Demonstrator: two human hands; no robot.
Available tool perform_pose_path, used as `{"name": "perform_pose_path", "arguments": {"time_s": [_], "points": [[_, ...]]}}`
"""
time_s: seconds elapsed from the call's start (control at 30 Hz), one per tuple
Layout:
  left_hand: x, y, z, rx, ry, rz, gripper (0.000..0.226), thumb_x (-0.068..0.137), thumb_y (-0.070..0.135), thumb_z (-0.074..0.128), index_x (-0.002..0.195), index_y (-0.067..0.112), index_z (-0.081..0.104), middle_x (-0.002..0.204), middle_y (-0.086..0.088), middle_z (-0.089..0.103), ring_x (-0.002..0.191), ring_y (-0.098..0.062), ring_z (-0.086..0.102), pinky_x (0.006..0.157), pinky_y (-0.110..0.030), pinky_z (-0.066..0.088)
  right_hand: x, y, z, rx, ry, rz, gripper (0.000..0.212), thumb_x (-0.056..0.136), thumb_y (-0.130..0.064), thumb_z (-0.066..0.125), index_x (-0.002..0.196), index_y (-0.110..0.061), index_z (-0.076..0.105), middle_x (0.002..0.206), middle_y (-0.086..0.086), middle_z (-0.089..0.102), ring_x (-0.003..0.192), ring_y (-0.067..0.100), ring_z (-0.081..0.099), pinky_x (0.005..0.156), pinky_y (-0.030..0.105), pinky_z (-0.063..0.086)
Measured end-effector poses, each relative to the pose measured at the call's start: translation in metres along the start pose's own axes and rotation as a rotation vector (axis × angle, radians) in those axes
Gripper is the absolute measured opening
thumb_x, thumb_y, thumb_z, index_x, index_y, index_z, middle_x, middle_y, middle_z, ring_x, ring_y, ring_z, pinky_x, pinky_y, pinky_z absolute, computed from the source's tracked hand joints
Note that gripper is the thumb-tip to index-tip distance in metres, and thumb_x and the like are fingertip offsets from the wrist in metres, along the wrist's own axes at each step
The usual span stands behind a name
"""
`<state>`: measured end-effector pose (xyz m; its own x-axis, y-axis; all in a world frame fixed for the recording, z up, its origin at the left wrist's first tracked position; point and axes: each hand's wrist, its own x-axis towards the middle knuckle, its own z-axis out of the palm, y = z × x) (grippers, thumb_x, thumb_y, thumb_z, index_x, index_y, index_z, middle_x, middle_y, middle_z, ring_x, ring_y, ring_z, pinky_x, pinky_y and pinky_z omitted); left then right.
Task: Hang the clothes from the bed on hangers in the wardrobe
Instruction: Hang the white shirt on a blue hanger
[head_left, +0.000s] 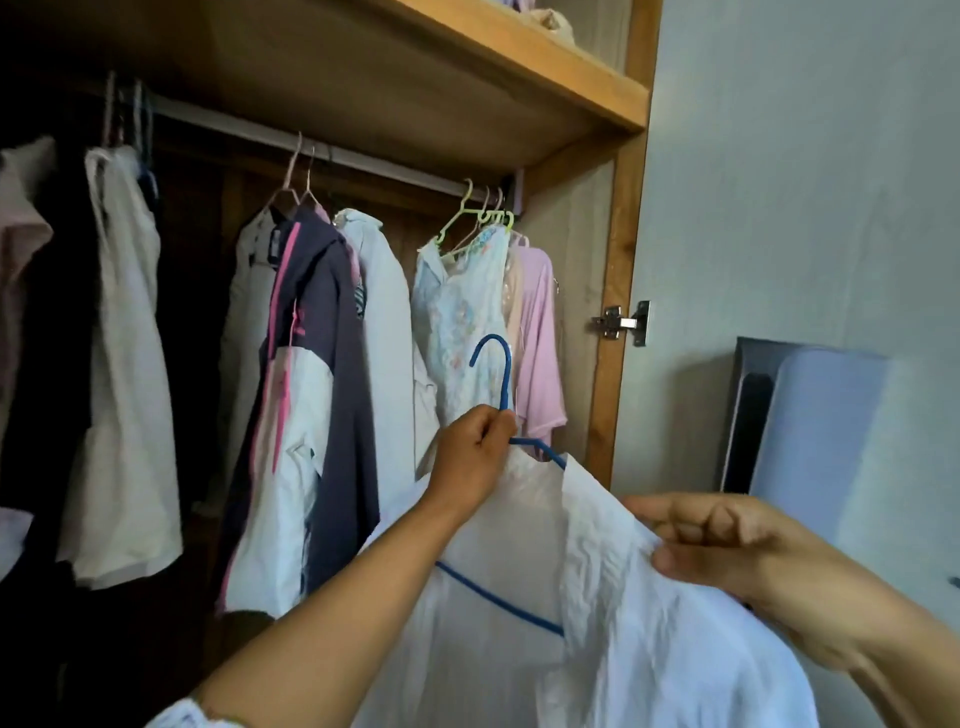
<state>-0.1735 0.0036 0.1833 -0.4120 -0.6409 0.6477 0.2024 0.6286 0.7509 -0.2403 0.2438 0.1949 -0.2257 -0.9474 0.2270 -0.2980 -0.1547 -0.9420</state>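
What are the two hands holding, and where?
The left hand grips the blue hanger at the base of its hook. The right hand pinches the white shirt by its collar edge.

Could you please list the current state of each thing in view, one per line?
blue hanger: off the rail, inside the white shirt, neck gripped by the left hand
white shirt: draped on the hanger, edge pinched by the right hand
wardrobe rail: carrying hung clothes
wardrobe door: open
navy and pink jacket: hanging
lilac top: hanging
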Motion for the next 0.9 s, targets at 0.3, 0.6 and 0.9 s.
{"name": "perform_pose_path", "arguments": {"time_s": [0.3,0.6,0.9], "points": [[-0.014,0.014,0.067,-0.066,-0.131,0.030,0.023,0.096,0.019,0.048,0.082,0.008,0.062,0.079,0.002,0.062,0.075,-0.002,0.055,0.068,-0.006,0.040,-0.036,0.014,-0.022,0.202,0.067,0.014,0.038,0.068,-0.003,0.065,0.106,-0.002,0.069,0.106,0.026,0.066,0.095,0.037,0.066,0.079,0.036,0.055],[0.015,0.035,0.037,0.014,0.073,0.218,0.027,0.098,0.027,0.046,0.119,0.016,0.058,0.117,0.007,0.056,0.108,-0.006,0.051,0.093,-0.014,0.037,-0.010,-0.018,-0.016,-0.049,0.222,-0.226,0.034,0.065,-0.010,0.064,0.098,-0.015,0.073,0.091,0.026,0.068,0.077,0.032,0.064,0.066,0.028,0.053],[0.096,0.001,-0.029,0.357,0.188,0.310,0.036,0.094,0.023,0.054,0.128,0.013,0.053,0.131,-0.003,0.051,0.120,-0.017,0.047,0.103,-0.031,0.037,0.086,-0.066,-0.019,-0.008,0.262,-0.417,0.026,0.073,0.010,0.065,0.095,-0.004,0.069,0.069,0.004,0.071,0.060,0.014,0.066,0.053,0.017,0.051]]}}
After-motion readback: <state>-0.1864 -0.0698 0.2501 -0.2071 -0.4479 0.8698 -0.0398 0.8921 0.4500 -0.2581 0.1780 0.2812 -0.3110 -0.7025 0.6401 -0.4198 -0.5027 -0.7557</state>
